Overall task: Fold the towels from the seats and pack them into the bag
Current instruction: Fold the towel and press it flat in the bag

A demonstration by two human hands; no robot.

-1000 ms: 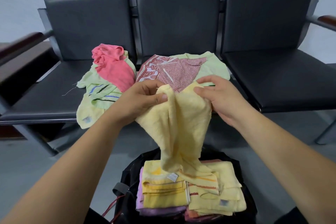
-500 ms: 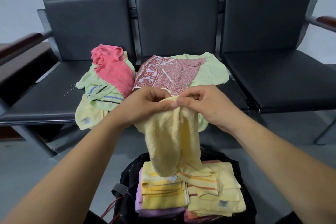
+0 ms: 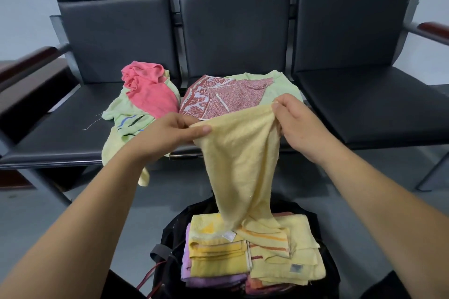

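Observation:
A pale yellow towel [image 3: 243, 158] hangs between my hands above the black bag [image 3: 175, 230]. My left hand [image 3: 167, 138] pinches its top left corner and my right hand [image 3: 296, 124] pinches its top right corner. Its lower end trails onto the folded yellow towels [image 3: 216, 250] stacked in the bag, with purple and pink ones under them. On the seats behind lie a pink towel [image 3: 150, 92] over a light green striped one [image 3: 121, 116], and a red patterned towel [image 3: 218, 97] over a light green one [image 3: 281, 87].
Three black seats [image 3: 364, 104] stand in a row with wooden armrests [image 3: 29, 60] at each end. The bag sits on the grey floor [image 3: 48, 213] in front of them. A red cord [image 3: 150, 274] hangs at the bag's left side.
My hands were together at the towel's top half a second ago. Now they have moved apart, spreading its upper edge wide, and the right hand has risen.

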